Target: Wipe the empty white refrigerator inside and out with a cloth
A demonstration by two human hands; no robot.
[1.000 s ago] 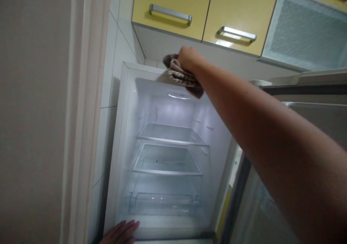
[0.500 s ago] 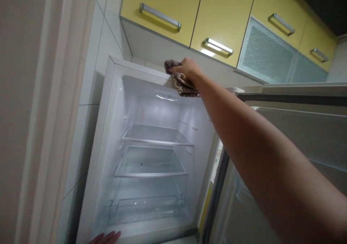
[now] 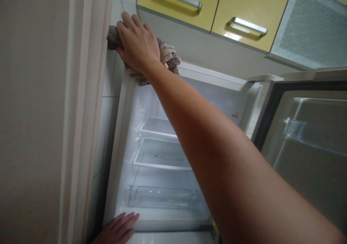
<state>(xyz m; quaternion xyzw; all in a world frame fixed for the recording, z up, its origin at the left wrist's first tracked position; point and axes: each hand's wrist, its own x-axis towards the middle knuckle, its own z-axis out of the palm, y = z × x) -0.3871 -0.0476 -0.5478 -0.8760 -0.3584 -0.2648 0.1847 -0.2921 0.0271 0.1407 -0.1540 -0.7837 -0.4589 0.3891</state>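
My right hand (image 3: 139,45) grips a brown and beige patterned cloth (image 3: 169,56) at the upper left front corner of a white refrigerator (image 3: 115,157). Folds of the cloth show on both sides of the fingers and hang over the corner. At the bottom of the view, my left hand (image 3: 119,229) lies with fingers outstretched against the lower left of the refrigerator's front frame. Inside the refrigerator are glass shelves (image 3: 165,153) and a clear drawer (image 3: 162,197). My right forearm hides part of the interior.
The refrigerator door (image 3: 311,146) stands wide at the right. Yellow cabinets (image 3: 252,5) with metal handles hang above. At the left a pale door frame (image 3: 78,128) runs upright, close to the tiled wall (image 3: 108,81).
My right hand has moved left with the cloth along the refrigerator's top edge to its left corner. More of my left hand shows, and the view has shifted.
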